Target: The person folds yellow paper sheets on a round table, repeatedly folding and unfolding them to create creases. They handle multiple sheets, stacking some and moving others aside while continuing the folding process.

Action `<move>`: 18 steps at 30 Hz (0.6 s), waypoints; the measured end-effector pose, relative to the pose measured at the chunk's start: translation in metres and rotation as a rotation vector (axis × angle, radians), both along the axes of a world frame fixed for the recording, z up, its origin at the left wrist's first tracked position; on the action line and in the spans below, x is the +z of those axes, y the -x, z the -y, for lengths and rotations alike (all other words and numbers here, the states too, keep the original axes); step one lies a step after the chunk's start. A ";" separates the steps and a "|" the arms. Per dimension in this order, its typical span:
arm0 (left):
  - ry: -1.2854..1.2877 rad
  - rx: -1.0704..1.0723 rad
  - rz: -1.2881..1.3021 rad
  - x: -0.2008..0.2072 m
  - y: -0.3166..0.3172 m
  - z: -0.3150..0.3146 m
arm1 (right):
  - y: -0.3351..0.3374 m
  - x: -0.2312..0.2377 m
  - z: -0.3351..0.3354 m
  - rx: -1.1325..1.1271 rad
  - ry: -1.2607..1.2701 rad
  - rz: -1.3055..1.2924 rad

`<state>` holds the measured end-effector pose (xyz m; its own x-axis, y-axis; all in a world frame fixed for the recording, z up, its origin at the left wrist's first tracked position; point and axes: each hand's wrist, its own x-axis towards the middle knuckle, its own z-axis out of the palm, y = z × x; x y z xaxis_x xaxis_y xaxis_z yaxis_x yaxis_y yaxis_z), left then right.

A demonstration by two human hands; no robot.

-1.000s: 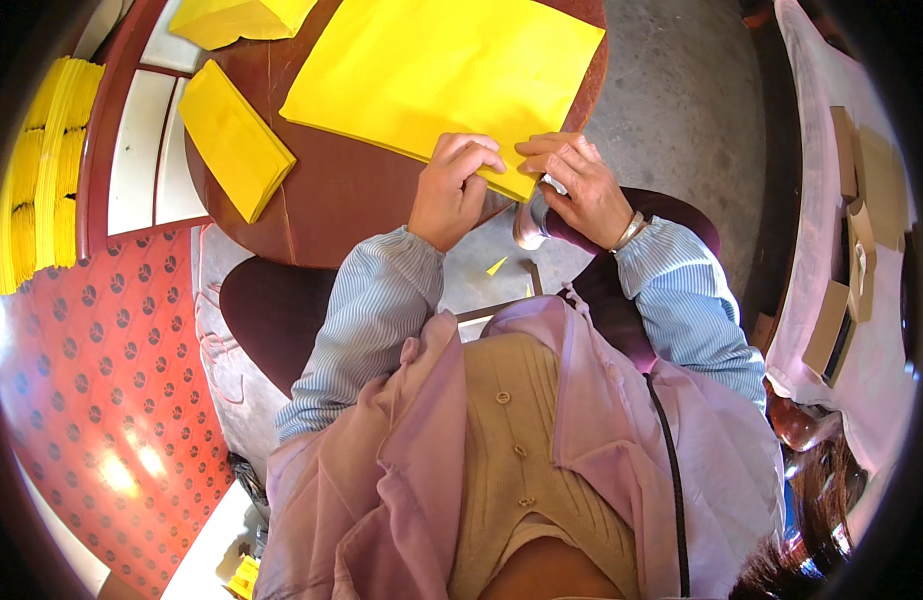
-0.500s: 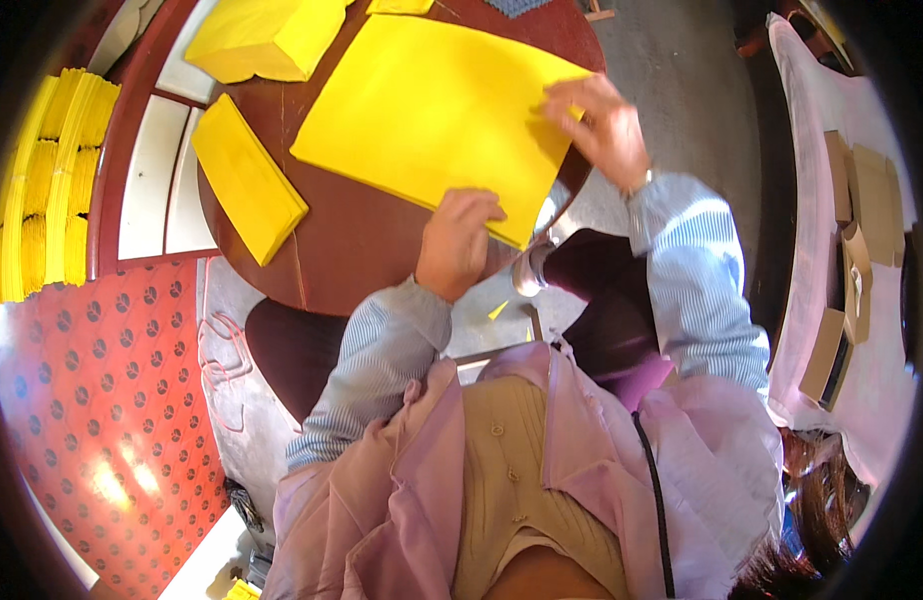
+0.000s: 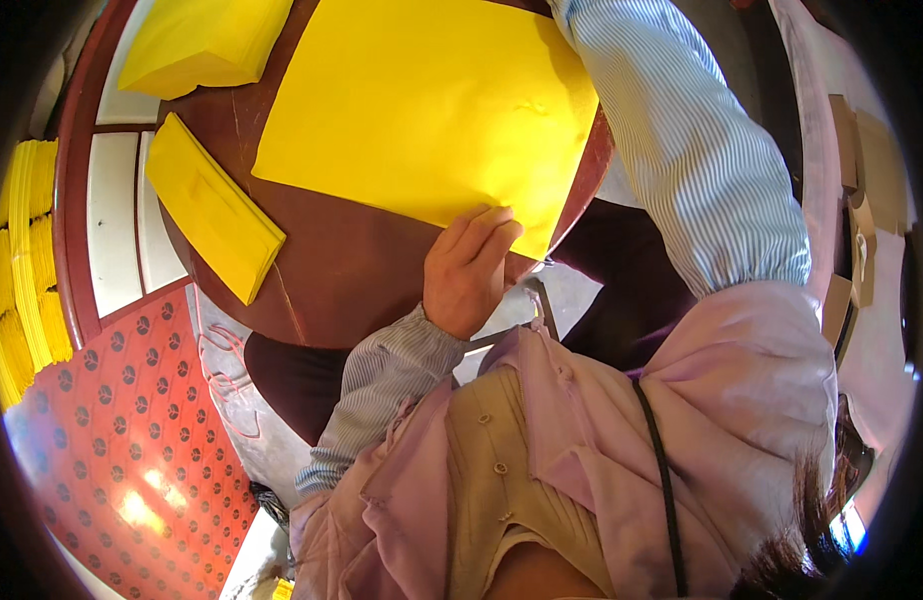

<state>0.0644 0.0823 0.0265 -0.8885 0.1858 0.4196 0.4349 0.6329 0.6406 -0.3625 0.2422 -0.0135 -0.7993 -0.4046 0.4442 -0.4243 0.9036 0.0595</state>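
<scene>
A large yellow sheet [image 3: 422, 110] covers much of the round brown table [image 3: 352, 250]. My left hand [image 3: 469, 265] is at its near edge, with fingers curled over the sheet and pinching it; a small dimple shows in the sheet by the fingertips. My right arm, in a blue-and-white striped sleeve, stretches forward along the sheet's right side, and the hand itself is past the upper edge of the picture. On the left of the table lies a narrow folded yellow bundle [image 3: 214, 210], apart from both hands.
A thick yellow stack [image 3: 207, 45] stands at the table's far left. More yellow bundles [image 3: 27, 260] are piled at the left, beside a white-and-red cabinet [image 3: 117, 220]. A red patterned panel [image 3: 142, 440] lies at lower left. Cardboard boxes [image 3: 877, 170] rest on pink cloth at right.
My right hand has left the sheet's right corner and reached forward out of the picture. My left hand has stayed at the near edge. The view has shifted slightly.
</scene>
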 end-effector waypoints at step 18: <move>-0.233 0.062 -0.067 0.011 -0.003 -0.001 | -0.386 0.067 -0.073 0.588 0.685 0.459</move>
<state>0.0673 0.0838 0.0379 -0.8638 0.0229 0.5034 0.4462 0.4987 0.7431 0.0231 0.3149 0.0531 -0.7071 -0.5626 0.4283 -0.6647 0.3224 -0.6739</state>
